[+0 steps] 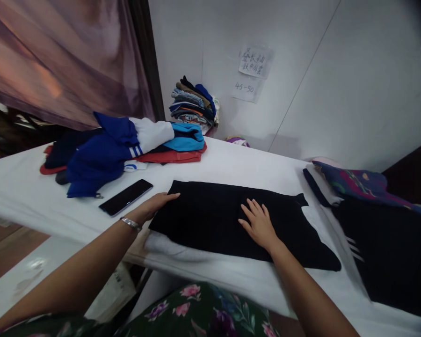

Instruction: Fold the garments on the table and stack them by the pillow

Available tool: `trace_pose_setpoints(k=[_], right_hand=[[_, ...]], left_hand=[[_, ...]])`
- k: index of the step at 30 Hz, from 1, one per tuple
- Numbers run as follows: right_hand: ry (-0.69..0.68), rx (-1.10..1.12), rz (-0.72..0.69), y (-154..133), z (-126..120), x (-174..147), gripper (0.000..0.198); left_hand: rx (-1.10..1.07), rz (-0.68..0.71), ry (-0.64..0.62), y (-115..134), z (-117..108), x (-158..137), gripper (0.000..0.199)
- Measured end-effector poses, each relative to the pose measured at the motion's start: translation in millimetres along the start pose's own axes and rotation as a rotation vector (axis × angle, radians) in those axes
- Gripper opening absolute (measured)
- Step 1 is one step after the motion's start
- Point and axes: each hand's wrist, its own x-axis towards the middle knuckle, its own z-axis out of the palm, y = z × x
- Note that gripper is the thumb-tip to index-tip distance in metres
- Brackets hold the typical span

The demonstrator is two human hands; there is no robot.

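Observation:
A folded black garment (203, 215) lies flat on the white-covered table in front of me, its long side running left to right. At its left edge, my left hand (157, 203) grips the cloth, one digit resting on top and the other fingers mostly out of sight. My right hand (257, 222) lies palm down on the garment, right of its middle, with the fingers spread. A silver bracelet (131, 223) circles my left wrist. Just left of that hand, a dark phone (126, 197) rests on the table.
A loose heap of blue, white and red clothes (101, 154) lies at the left. Behind it rises a stack of folded clothes (192, 105) against the wall. More dark garments (389, 243) lie at the right. Handwritten paper notes (254, 63) hang on the wall.

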Motion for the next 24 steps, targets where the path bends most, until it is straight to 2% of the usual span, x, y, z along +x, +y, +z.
trace_pose_setpoints(k=[3,7,10,13,16,19,22,24], right_hand=[[-0.022,0.027,0.017,-0.6,-3.8,0.7,0.054],[-0.024,0.065,0.015,-5.0,-13.0,4.9,0.053],[-0.044,0.072,-0.036,-10.9,-15.8,9.4,0.054],[-0.092,0.048,-0.060,-15.9,-12.9,12.4,0.053],[-0.097,0.032,-0.057,-17.9,-10.1,13.1,0.053],[-0.103,0.078,-0.045,-17.0,-11.0,12.9,0.053],[-0.094,0.229,-0.028,-13.9,-14.5,12.3,0.057],[-0.031,0.406,-0.008,-11.1,-17.3,10.7,0.062]], left_hand=[[-0.075,0.046,-0.114,3.5,1.2,-7.4,0.055],[-0.145,0.172,-0.185,1.9,3.0,-11.2,0.059],[-0.158,0.179,-0.181,0.8,2.2,-8.9,0.063],[-0.185,0.179,-0.140,12.3,-0.4,-10.8,0.058],[-0.245,0.221,-0.119,42.7,0.2,-22.4,0.057],[-0.282,0.319,-0.149,87.2,10.5,-40.0,0.055],[-0.263,0.435,-0.232,136.5,32.7,-58.2,0.052],[-0.230,0.473,-0.304,168.5,53.3,-68.9,0.049]])
